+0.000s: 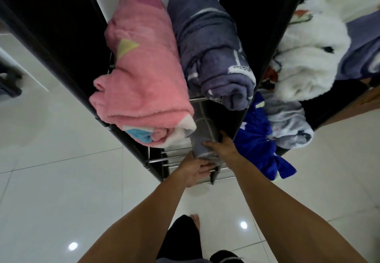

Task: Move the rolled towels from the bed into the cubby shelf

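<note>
Both of the person's arms reach down from the bottom of the frame to a grey rolled towel [202,139] just below the centre. The left hand [195,170] cups the near end of the roll from underneath, fingers curled around it. The right hand [221,146] presses on its right side, thumb over the top and fingers wrapped behind. Between them the towel is gripped firmly and sits partway into a lower compartment of the black cubby shelf [131,145], above the metal bars of that level.

On the shelf level above, in the upper middle of the frame, a pink rolled towel [141,82] lies beside a dark grey-purple rolled towel [216,53]; the two touch along their sides, and both ends stick out over the front bar.

In the compartments to the right, a blue cloth [257,139] hangs out loosely, with a pale grey patterned roll [287,125] just beside it and a fluffy white blanket [312,53] higher up. The white tiled floor [61,139] fills the left and bottom, and a bare foot [195,220] shows near the bottom centre.
</note>
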Demonstrator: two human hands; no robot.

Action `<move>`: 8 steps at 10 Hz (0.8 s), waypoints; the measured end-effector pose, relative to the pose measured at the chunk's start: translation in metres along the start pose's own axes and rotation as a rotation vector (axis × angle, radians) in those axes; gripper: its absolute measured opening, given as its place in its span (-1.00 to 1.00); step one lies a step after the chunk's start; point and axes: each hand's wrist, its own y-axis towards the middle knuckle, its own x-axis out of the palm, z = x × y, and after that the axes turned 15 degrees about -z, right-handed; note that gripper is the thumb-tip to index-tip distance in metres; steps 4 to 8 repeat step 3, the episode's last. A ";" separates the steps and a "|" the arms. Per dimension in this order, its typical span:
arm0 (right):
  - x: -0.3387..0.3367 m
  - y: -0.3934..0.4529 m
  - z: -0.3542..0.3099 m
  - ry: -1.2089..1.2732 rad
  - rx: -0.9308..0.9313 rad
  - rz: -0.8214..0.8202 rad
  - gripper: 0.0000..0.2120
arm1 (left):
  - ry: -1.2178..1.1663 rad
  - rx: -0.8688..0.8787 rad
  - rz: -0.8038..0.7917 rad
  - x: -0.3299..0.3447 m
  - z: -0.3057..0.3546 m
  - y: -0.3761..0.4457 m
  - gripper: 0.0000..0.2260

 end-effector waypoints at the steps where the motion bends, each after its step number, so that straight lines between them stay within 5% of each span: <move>1: 0.003 -0.010 0.003 -0.213 0.031 0.012 -0.45 | 0.020 -0.030 -0.028 0.002 -0.010 0.001 -0.73; 3: -0.006 -0.041 0.010 -0.277 0.004 -0.038 -0.52 | 0.068 0.014 0.073 0.003 -0.010 -0.013 -0.48; 8: -0.006 -0.041 0.010 -0.277 0.004 -0.038 -0.52 | 0.068 0.014 0.073 0.003 -0.010 -0.013 -0.48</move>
